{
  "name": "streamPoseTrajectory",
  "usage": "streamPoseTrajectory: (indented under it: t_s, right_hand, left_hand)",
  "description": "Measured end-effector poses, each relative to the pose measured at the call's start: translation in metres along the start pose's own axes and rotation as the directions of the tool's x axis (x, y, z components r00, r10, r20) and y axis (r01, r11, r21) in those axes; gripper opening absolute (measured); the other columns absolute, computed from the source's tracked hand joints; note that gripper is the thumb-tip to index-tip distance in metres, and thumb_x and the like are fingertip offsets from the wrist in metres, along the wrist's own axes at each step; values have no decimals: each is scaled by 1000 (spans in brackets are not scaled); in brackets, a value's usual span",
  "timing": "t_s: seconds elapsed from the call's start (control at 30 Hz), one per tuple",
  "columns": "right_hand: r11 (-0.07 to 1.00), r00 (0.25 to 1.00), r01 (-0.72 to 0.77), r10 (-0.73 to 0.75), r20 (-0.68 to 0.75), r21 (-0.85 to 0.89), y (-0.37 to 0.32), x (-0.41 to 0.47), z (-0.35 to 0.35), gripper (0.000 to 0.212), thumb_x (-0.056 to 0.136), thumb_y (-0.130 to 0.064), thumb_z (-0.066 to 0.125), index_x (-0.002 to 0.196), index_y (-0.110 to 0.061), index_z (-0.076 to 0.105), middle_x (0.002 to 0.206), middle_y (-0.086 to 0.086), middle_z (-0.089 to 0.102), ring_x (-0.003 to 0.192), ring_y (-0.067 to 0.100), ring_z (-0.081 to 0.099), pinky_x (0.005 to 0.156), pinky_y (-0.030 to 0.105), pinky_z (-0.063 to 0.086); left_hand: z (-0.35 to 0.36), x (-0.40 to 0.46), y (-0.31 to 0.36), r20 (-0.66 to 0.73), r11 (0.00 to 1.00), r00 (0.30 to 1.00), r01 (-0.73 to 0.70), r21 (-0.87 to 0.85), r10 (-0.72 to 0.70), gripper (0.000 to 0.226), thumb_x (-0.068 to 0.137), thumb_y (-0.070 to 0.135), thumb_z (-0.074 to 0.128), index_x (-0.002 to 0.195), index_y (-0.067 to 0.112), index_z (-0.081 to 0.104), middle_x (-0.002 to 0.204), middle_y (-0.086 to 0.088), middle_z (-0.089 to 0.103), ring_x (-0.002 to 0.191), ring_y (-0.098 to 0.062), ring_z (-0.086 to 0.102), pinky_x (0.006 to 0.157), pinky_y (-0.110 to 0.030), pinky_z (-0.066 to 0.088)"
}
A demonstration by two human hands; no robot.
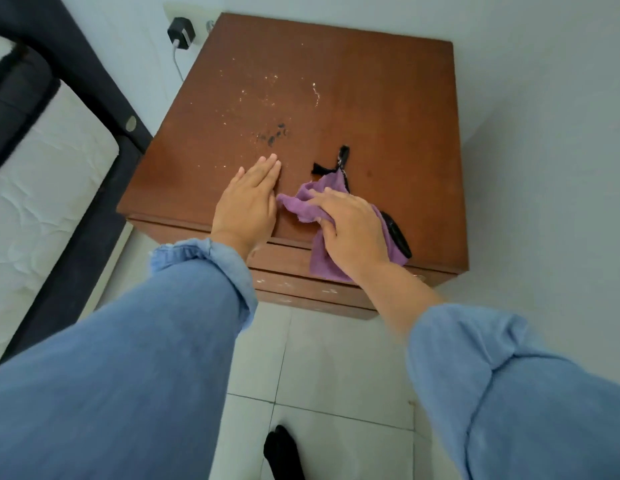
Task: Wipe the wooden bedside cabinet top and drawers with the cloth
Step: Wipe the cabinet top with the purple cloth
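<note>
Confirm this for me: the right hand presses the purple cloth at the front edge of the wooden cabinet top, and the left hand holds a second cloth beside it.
Not quite. The head view shows the left hand lying flat and empty on the cabinet top, holding no second cloth. The rest stands: the right hand presses the purple cloth at the front edge.

Your left hand (248, 199) lies flat on the cabinet top (353, 84) near its front edge, and your right hand (350, 225) lies just to its right on the cloth (301, 206), which drapes over that edge onto the drawers (294, 285). Behind your hands lie specks (256, 95). Left of the cabinet stands the bed (52, 168); behind its far left corner a charger (181, 32) sits on the wall.
</note>
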State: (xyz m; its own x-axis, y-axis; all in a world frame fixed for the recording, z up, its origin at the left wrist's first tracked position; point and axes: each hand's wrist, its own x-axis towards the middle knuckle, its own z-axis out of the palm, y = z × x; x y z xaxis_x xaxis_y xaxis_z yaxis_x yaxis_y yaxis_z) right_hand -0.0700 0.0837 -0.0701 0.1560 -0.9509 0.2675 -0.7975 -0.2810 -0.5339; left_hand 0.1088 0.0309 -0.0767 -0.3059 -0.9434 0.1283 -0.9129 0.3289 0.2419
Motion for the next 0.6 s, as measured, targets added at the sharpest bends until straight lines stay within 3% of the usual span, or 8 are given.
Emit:
streamPoseTrajectory:
  t_s: [0.13,0.23,0.3,0.4,0.6]
  right_hand:
    - [999,999,22,-20,-35,46,-24,-50,-5,35,75,-2,58,104,-14,72,103,2,73,98,21,66,89,25,42]
    - [995,991,-83,75,113,64,-36,-58,-23,28,86,-5,52,106,-16,69,97,3,73,89,24,65,75,25,40]
    - [952,957,-249,214,196,179,-45,-51,-38,28,94,-8,46,114,-18,63,103,1,70,93,21,63,80,28,45]
    - [861,937,-349,334,106,369,-47,-20,-63,26,97,-9,43,113,-19,61,101,-6,65,94,14,59,82,28,46]
    - [740,858,-452,514,15,499,-26,67,-75,31,102,-20,36,129,-19,52,113,-9,57,106,5,51,91,21,41]
  left_hand:
    - [-8,1,8,42,998,998,50,-40,-49,52,95,7,33,147,10,29,156,-1,24,144,-16,19,118,-35,7]
    - [-21,-1,11,163,994,984,78,-75,-65,54,96,7,30,149,11,24,158,1,18,146,-15,14,118,-36,5]
    - [-32,0,11,253,991,965,97,-92,-71,54,96,7,28,150,11,22,159,1,14,146,-14,12,119,-36,4]
    - [-43,5,13,325,987,943,116,-112,-74,53,97,9,28,149,11,22,159,0,14,146,-14,13,118,-36,6]
    - [-50,27,11,229,989,973,65,-135,-33,53,97,13,28,150,13,22,159,3,15,146,-11,12,120,-32,5]
